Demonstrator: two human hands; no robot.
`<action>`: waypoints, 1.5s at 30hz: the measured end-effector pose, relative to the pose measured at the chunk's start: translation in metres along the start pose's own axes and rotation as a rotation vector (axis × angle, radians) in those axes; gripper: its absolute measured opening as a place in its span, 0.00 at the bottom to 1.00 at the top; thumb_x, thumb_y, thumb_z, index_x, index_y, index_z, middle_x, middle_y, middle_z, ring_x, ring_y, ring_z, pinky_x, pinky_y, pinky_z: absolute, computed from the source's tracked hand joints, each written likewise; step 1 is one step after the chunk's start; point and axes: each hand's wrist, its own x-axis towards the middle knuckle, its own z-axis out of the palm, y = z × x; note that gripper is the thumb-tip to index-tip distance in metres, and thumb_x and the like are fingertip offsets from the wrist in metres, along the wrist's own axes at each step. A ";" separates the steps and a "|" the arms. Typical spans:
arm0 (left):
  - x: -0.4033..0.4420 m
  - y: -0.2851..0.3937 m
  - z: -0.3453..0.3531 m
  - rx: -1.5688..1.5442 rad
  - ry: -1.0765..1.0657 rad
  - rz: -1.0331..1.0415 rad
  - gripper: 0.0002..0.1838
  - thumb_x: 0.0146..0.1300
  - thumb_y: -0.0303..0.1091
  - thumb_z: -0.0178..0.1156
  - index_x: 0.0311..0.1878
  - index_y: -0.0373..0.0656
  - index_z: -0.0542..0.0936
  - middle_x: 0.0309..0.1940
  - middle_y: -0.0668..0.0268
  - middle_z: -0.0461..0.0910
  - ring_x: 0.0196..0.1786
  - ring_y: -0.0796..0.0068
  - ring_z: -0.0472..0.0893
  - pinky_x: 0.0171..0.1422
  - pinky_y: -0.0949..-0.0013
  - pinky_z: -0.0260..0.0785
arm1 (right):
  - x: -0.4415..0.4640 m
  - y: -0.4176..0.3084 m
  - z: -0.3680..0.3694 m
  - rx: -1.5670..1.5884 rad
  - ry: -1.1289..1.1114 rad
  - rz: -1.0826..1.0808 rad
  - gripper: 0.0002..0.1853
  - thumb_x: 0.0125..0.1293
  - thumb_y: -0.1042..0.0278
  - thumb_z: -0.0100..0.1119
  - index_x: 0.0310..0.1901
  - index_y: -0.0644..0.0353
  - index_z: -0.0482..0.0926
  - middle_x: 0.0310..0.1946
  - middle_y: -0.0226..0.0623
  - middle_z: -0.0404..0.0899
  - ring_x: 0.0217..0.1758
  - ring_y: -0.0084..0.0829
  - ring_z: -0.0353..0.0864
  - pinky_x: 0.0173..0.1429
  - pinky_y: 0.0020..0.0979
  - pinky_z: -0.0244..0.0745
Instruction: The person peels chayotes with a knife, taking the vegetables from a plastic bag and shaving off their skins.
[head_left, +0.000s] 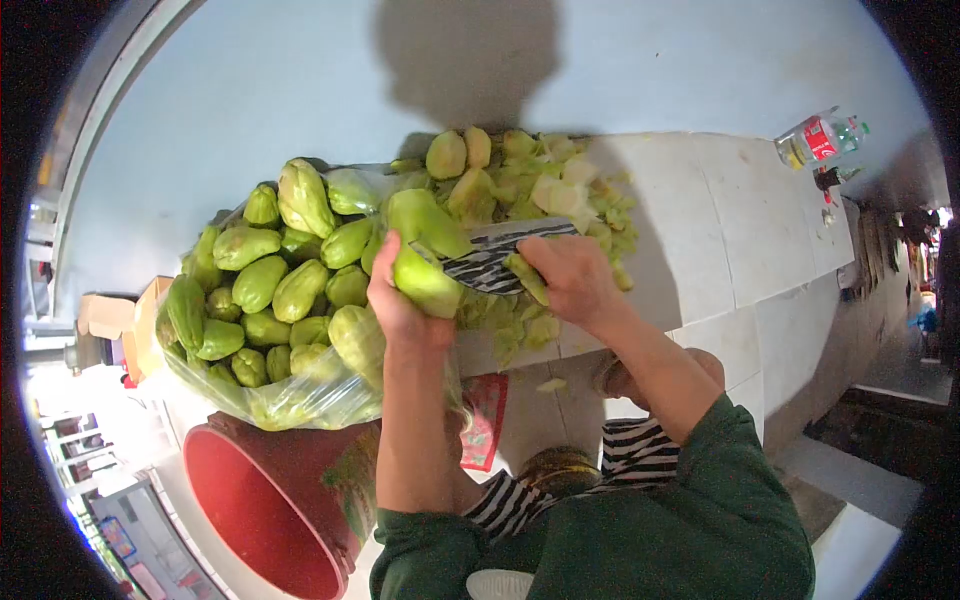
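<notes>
With left hand [394, 305], gripping green chayote [428, 285] along the palm's right side, frame centre; with right hand [575, 275], pinching green piece [526, 281] beside blade [488, 262].

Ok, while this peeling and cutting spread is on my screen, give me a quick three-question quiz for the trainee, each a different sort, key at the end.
1. Which hand grips the large green chayote, left or right?
2. True or false: the bottle at the far right of the picture has a red label.
3. What holds the heap of whole chayotes?
A) a red bucket
B) a clear plastic bag
C) a cardboard box

Key:
1. The left hand.
2. True.
3. B.
</notes>
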 end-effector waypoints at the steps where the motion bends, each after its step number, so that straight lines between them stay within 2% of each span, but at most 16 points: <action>1: -0.001 0.003 -0.004 0.013 -0.049 -0.029 0.22 0.68 0.44 0.48 0.56 0.37 0.73 0.47 0.58 0.79 0.49 0.60 0.78 0.57 0.58 0.70 | 0.001 0.002 -0.001 -0.003 -0.052 0.024 0.10 0.52 0.69 0.60 0.37 0.60 0.75 0.20 0.38 0.72 0.23 0.43 0.75 0.27 0.40 0.68; 4: -0.003 0.006 -0.004 0.007 -0.076 -0.057 0.22 0.68 0.44 0.48 0.56 0.38 0.73 0.47 0.59 0.79 0.49 0.60 0.78 0.57 0.58 0.70 | 0.002 -0.004 -0.003 -0.043 0.002 -0.005 0.06 0.54 0.65 0.56 0.30 0.54 0.69 0.17 0.36 0.72 0.21 0.44 0.77 0.24 0.44 0.70; 8: 0.000 -0.006 -0.015 0.030 -0.132 -0.088 0.22 0.68 0.45 0.49 0.55 0.38 0.73 0.47 0.59 0.79 0.49 0.60 0.79 0.57 0.58 0.70 | 0.002 -0.009 -0.003 -0.005 0.018 -0.039 0.07 0.55 0.65 0.55 0.31 0.55 0.69 0.18 0.36 0.73 0.22 0.44 0.77 0.25 0.44 0.70; 11: -0.003 0.000 -0.001 0.061 0.020 -0.079 0.21 0.67 0.45 0.48 0.55 0.39 0.73 0.47 0.59 0.79 0.50 0.60 0.79 0.58 0.57 0.70 | 0.003 0.004 0.003 -0.097 -0.024 0.110 0.07 0.55 0.65 0.55 0.32 0.54 0.69 0.20 0.36 0.74 0.23 0.43 0.78 0.26 0.44 0.71; 17: -0.009 -0.010 -0.003 0.065 -0.048 -0.125 0.24 0.65 0.46 0.49 0.57 0.39 0.72 0.50 0.58 0.78 0.52 0.59 0.78 0.59 0.56 0.70 | 0.008 -0.010 -0.007 -0.030 -0.009 -0.020 0.07 0.57 0.66 0.54 0.33 0.55 0.68 0.21 0.38 0.75 0.24 0.44 0.79 0.26 0.44 0.72; 19: -0.006 -0.015 0.002 0.096 -0.029 -0.137 0.24 0.65 0.46 0.50 0.57 0.39 0.71 0.51 0.58 0.77 0.52 0.59 0.78 0.59 0.56 0.71 | 0.003 0.011 0.006 -0.066 -0.006 0.145 0.12 0.55 0.61 0.62 0.34 0.56 0.72 0.19 0.40 0.73 0.22 0.46 0.76 0.25 0.42 0.68; 22: -0.006 -0.007 0.002 0.042 -0.124 -0.143 0.24 0.65 0.45 0.51 0.58 0.39 0.71 0.51 0.58 0.77 0.52 0.60 0.78 0.59 0.56 0.70 | 0.002 0.015 0.004 -0.058 -0.008 0.183 0.13 0.55 0.60 0.62 0.36 0.56 0.72 0.18 0.41 0.73 0.23 0.47 0.77 0.26 0.43 0.69; 26: -0.002 -0.016 -0.014 0.054 -0.192 -0.126 0.24 0.65 0.44 0.50 0.59 0.38 0.71 0.50 0.58 0.78 0.52 0.60 0.78 0.58 0.57 0.71 | 0.002 0.004 -0.003 -0.019 -0.027 0.055 0.14 0.54 0.63 0.63 0.37 0.57 0.71 0.21 0.46 0.75 0.26 0.50 0.78 0.28 0.43 0.71; 28: -0.008 -0.011 -0.007 0.108 -0.128 -0.157 0.24 0.66 0.45 0.50 0.59 0.38 0.71 0.50 0.57 0.78 0.52 0.59 0.78 0.57 0.57 0.72 | 0.006 0.026 0.003 -0.149 -0.149 0.411 0.14 0.54 0.69 0.64 0.40 0.57 0.70 0.23 0.46 0.77 0.27 0.51 0.78 0.30 0.43 0.72; 32: -0.006 -0.008 -0.005 0.069 -0.148 -0.138 0.25 0.67 0.47 0.49 0.60 0.37 0.71 0.51 0.56 0.77 0.52 0.58 0.78 0.57 0.56 0.72 | 0.002 0.037 0.000 -0.091 -0.092 0.456 0.16 0.54 0.72 0.63 0.44 0.58 0.71 0.25 0.47 0.78 0.28 0.53 0.78 0.32 0.46 0.73; 34: -0.007 -0.005 -0.001 0.028 -0.121 -0.108 0.26 0.68 0.47 0.49 0.60 0.37 0.70 0.51 0.55 0.77 0.53 0.58 0.78 0.57 0.55 0.72 | 0.001 0.030 0.001 -0.063 0.067 0.432 0.16 0.55 0.72 0.63 0.45 0.58 0.71 0.25 0.46 0.78 0.29 0.53 0.79 0.34 0.47 0.73; 36: -0.006 -0.004 0.005 -0.124 -0.049 -0.066 0.26 0.69 0.48 0.48 0.60 0.37 0.70 0.51 0.55 0.77 0.53 0.58 0.78 0.58 0.55 0.71 | 0.001 0.028 0.004 -0.097 0.020 0.482 0.15 0.56 0.71 0.63 0.45 0.58 0.71 0.26 0.47 0.78 0.30 0.52 0.79 0.35 0.46 0.73; 37: -0.005 -0.002 0.004 -0.153 -0.124 -0.066 0.25 0.68 0.48 0.48 0.60 0.38 0.71 0.51 0.56 0.77 0.54 0.58 0.78 0.60 0.54 0.70 | 0.004 0.029 0.003 -0.144 -0.019 0.530 0.15 0.57 0.71 0.62 0.45 0.58 0.71 0.26 0.47 0.78 0.30 0.51 0.79 0.35 0.45 0.72; 41: 0.004 -0.002 -0.009 -0.079 -0.102 -0.014 0.25 0.68 0.49 0.50 0.57 0.38 0.72 0.50 0.57 0.78 0.53 0.59 0.78 0.60 0.55 0.70 | 0.000 0.018 -0.003 0.038 -0.012 0.477 0.14 0.56 0.71 0.63 0.44 0.58 0.72 0.27 0.46 0.79 0.29 0.50 0.79 0.32 0.43 0.71; 43: 0.007 -0.005 -0.011 -0.023 0.016 0.028 0.24 0.65 0.49 0.52 0.54 0.39 0.73 0.48 0.57 0.79 0.51 0.59 0.79 0.58 0.56 0.71 | 0.000 0.009 -0.011 0.104 0.045 0.106 0.15 0.54 0.66 0.61 0.44 0.58 0.73 0.28 0.43 0.79 0.32 0.48 0.81 0.34 0.46 0.76; 45: 0.008 -0.006 -0.011 0.006 -0.001 0.001 0.24 0.64 0.49 0.53 0.53 0.39 0.73 0.46 0.57 0.79 0.49 0.59 0.79 0.57 0.57 0.71 | -0.006 0.008 -0.007 0.068 0.027 -0.012 0.14 0.53 0.66 0.60 0.42 0.58 0.74 0.28 0.40 0.79 0.31 0.45 0.81 0.33 0.42 0.76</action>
